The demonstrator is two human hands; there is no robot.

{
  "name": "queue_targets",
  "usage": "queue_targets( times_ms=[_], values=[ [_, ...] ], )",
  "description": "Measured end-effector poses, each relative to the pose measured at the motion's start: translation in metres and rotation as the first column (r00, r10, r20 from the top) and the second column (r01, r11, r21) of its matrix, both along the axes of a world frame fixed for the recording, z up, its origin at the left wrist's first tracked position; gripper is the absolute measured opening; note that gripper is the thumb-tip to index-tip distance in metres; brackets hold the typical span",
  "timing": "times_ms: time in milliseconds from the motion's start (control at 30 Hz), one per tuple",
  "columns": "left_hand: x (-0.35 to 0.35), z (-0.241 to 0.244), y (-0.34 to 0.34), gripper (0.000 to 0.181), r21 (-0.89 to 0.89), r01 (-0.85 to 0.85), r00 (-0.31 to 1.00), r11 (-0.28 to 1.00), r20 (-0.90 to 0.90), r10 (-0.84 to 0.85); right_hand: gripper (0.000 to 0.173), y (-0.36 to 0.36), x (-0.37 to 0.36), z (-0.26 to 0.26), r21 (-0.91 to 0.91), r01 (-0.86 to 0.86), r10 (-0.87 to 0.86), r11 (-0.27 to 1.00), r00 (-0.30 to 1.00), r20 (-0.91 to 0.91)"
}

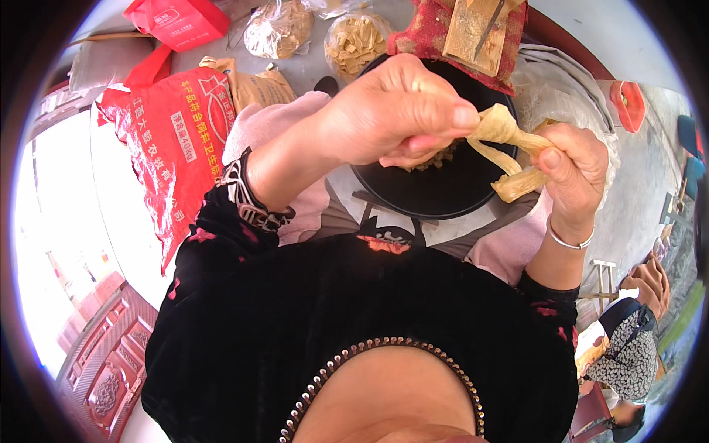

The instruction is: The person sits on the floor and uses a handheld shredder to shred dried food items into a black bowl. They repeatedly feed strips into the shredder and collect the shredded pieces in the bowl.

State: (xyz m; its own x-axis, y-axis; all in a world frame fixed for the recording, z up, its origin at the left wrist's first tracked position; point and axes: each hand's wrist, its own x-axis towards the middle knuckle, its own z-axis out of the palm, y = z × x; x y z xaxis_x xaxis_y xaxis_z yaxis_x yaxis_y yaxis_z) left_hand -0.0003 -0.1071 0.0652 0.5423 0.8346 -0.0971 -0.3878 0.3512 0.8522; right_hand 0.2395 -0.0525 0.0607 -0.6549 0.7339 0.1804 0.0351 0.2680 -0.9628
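Observation:
Between my two hands a pale yellow, fibrous strip (496, 124), perhaps a dried plant stalk, is folded over itself. My left hand (399, 111) pinches its left end between thumb and curled fingers. At the other end my right hand (576, 166) grips the strip, and a cut-looking end hangs below the fingers. Beneath both hands is a round black basin (421, 202); small light brown pieces (435, 163) lie in it, partly hidden by my left hand. Across the basin's far side are a red patterned cloth (415, 39) and a wooden board (471, 55) with a dark blade (490, 27).
A large red sack (171, 127) bearing writing lies at left. Plastic bags of yellowish pieces (357, 44) stand beyond the basin, near a red bag (177, 22). A translucent plastic sack (545, 94) is beside my right hand. Another person (628, 354) is at lower right.

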Motion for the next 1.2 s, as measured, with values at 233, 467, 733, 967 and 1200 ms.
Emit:
queue_targets(
  times_ms=[233,467,733,967,1200],
  values=[
    [-0.011,-0.020,0.029,0.026,0.352,-0.035,0.820,0.935,-0.525,0.229,0.023,0.012,-0.012,-0.026,-0.213,0.024,-0.007,0.977,0.996,0.084],
    [0.002,-0.039,0.039,0.027,0.683,0.079,0.450,0.726,-0.674,0.585,0.019,0.031,-0.020,-0.038,-0.068,0.083,-0.065,0.994,0.969,0.237],
    [0.004,-0.058,0.072,0.024,0.742,0.042,0.108,0.669,-0.669,0.735,0.017,0.072,-0.028,-0.067,0.053,0.333,-0.334,0.942,0.903,0.269],
    [0.008,-0.066,0.082,0.025,0.760,0.000,0.060,0.650,-0.649,0.758,0.018,0.082,-0.037,-0.080,0.089,0.424,-0.432,0.901,0.868,0.243],
    [0.007,-0.068,0.084,0.025,0.714,0.015,0.025,0.700,-0.700,0.714,0.023,0.083,-0.047,-0.078,0.306,0.397,-0.498,0.865,0.745,0.443]
  ],
)
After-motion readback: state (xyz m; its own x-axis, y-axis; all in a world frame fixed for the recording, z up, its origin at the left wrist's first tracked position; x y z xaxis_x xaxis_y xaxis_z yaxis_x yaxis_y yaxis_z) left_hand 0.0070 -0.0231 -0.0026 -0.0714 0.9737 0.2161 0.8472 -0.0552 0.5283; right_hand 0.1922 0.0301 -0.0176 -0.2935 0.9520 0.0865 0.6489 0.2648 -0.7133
